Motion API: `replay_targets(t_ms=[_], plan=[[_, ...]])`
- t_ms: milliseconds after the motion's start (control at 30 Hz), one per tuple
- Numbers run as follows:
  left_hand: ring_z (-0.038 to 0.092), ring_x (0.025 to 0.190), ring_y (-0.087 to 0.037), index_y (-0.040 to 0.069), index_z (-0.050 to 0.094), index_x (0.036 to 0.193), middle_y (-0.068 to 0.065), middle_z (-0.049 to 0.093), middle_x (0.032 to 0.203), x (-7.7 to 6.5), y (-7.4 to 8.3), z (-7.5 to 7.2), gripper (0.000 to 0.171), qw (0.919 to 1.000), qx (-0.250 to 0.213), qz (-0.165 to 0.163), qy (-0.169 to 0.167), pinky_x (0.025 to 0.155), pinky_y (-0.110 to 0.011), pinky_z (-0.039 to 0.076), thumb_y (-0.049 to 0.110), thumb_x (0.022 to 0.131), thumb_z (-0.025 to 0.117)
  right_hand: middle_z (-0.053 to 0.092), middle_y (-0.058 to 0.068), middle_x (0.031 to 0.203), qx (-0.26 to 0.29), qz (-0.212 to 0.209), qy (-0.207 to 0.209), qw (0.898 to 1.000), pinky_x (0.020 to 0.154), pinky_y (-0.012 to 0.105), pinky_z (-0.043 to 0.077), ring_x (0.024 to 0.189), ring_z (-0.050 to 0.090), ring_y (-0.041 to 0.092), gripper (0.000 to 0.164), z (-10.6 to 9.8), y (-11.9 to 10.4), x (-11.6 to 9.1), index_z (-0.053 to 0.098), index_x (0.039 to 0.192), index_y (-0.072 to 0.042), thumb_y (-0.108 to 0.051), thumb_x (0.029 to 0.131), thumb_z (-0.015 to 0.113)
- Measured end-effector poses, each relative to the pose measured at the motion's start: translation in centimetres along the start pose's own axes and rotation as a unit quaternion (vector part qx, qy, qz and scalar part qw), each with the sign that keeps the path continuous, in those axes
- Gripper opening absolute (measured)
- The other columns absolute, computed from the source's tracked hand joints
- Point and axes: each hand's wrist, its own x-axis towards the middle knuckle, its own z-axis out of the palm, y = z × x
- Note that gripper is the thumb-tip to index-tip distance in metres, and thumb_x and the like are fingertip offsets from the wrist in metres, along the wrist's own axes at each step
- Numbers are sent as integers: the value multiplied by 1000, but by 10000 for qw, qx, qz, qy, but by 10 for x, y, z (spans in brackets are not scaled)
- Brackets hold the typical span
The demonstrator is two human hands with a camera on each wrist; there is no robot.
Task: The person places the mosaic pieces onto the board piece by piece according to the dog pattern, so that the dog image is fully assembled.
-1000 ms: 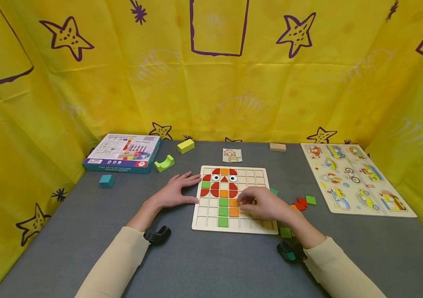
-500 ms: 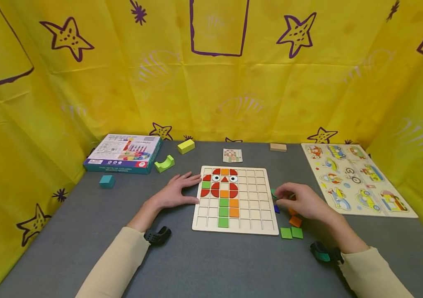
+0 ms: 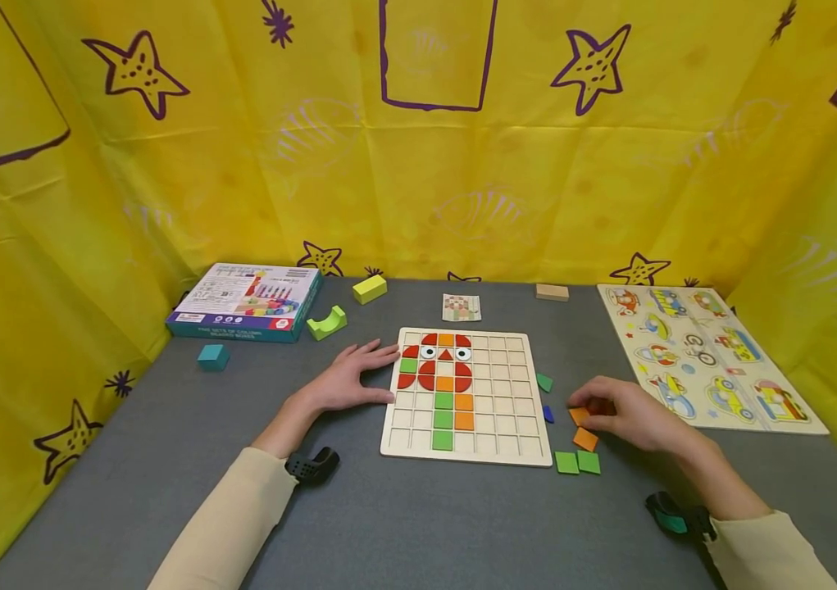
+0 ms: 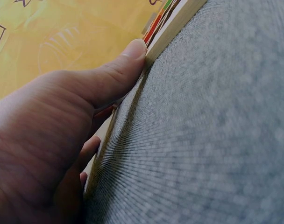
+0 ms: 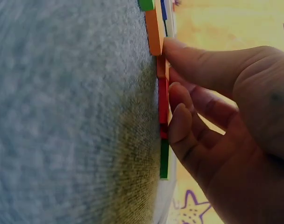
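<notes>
A wooden grid board (image 3: 502, 447) lies on the grey table with red, orange and green pieces in its upper left cells and columns below. My left hand (image 3: 347, 382) rests at the board's left edge, fingers spread; in the left wrist view its thumb (image 4: 121, 70) touches the rim. Right of the board, my right hand (image 3: 620, 412) pinches an orange square tile (image 3: 577, 416) between thumb and forefinger, low over the table. Another orange tile (image 3: 585, 439) lies just below it. In the right wrist view, red tiles (image 5: 163, 102) and a green tile (image 5: 164, 158) sit beneath the curled fingers.
Two green tiles (image 3: 567, 463), a dark green piece (image 3: 544, 383) and a blue piece (image 3: 548, 415) lie near the board's right side. A picture card (image 3: 461, 308) is behind it. A puzzle board (image 3: 728, 385) stands right; a box (image 3: 241, 299) and blocks (image 3: 213, 357) are left.
My right hand has moved from the board's middle rightward, over the dark green piece, then down to the orange tiles. My left hand has stayed at the board's edge.
</notes>
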Motion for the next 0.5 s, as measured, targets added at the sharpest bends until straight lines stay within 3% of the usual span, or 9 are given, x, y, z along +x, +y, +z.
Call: replay_targets(t_ms=[133,500], plan=[[17,151,-34,13,46,153,-3,37,160,0,0,-1,79,10000,2,-17,-11,117,-61,7,44,88,78,62,-4,99,-65,-99,-30,9999,71,26,48,83,52,12,23,1,0,1,72,110,-9,-7,88,78],[17,152,-33,13,45,154,-2,37,160,0,1,0,79,10000,39,-3,-14,118,-60,7,43,88,78,64,-7,91,-20,198,313,9993,71,27,51,79,57,11,14,4,-3,4,72,98,-13,-5,88,78]])
